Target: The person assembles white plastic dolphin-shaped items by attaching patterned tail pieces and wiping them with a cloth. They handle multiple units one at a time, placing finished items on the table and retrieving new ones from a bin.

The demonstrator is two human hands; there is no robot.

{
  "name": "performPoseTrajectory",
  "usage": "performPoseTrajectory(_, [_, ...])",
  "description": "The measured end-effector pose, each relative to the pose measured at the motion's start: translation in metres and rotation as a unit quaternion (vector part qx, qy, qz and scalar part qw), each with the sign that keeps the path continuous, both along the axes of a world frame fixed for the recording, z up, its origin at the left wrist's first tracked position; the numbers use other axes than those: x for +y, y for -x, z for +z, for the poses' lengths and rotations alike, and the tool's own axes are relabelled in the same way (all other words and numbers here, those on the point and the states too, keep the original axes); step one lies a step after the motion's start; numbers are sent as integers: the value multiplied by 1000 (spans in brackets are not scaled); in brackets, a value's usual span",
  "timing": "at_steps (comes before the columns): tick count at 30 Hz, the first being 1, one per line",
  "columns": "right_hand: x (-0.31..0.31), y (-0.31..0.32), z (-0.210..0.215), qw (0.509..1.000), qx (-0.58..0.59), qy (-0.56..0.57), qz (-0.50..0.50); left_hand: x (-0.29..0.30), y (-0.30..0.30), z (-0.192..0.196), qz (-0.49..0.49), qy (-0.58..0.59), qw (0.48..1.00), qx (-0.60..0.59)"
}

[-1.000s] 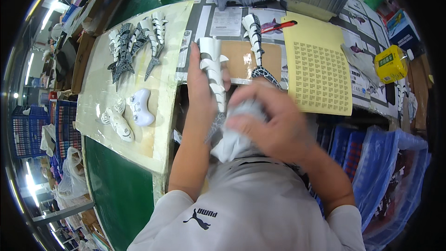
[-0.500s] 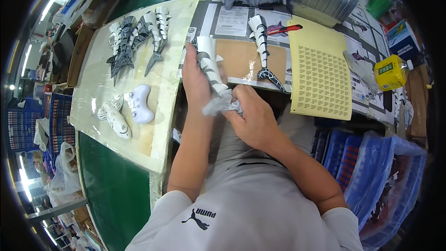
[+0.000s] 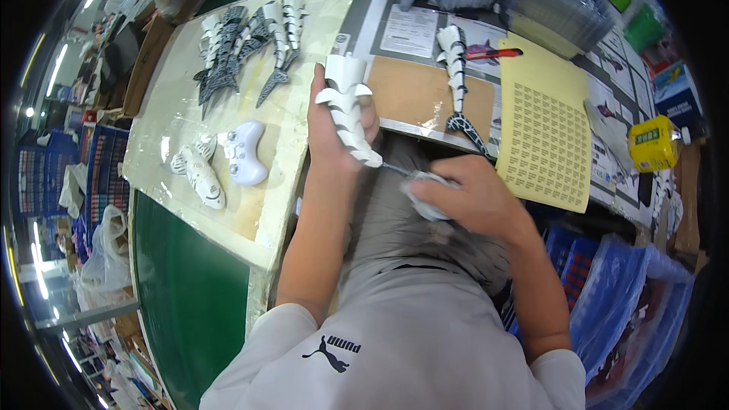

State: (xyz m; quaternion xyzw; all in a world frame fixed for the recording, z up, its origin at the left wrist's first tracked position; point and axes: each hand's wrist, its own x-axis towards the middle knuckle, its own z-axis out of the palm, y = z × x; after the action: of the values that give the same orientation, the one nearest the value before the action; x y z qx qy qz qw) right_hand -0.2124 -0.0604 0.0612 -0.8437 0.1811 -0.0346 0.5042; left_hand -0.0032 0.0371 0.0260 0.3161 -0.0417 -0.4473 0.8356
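My left hand is wrapped round a white jointed toy tail with small side fins, its wide end up. From the tail's narrow lower end a thin greyish piece reaches to a crumpled white cloth. My right hand is closed on that cloth, over my lap; what the cloth covers is hidden. A similar black-and-white tail lies on the table beyond, next to a brown pad.
Several patterned tails, a white game controller and a white toy body lie at left. A red cutter, yellow label sheet, yellow bottle and clear plastic trays stand right; below is a blue-lined bin.
My right hand has drawn the cloth away from the tail's narrow end, toward the right and down. The tail has turned in my left hand, so its plainer white side shows.
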Motion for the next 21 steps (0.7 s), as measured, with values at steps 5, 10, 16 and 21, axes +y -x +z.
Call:
performPoseTrajectory(5, [-10, -2, 3, 938, -157, -256, -174, 1, -10, 6, -49, 90, 994, 34])
performPoseTrajectory(10, [30, -39, -12, 982, -176, -62, -35, -2, -2, 32, -61, -51, 995, -65])
performPoseTrajectory(16, [32, 16, -42, 984, -42, -101, 139, 22, -122, 103, 139, -259, 908, -300])
performPoseTrajectory(21, [2, 72, -62, 959, -46, -279, -10, 7, -246, 79, 216, -445, 738, -460])
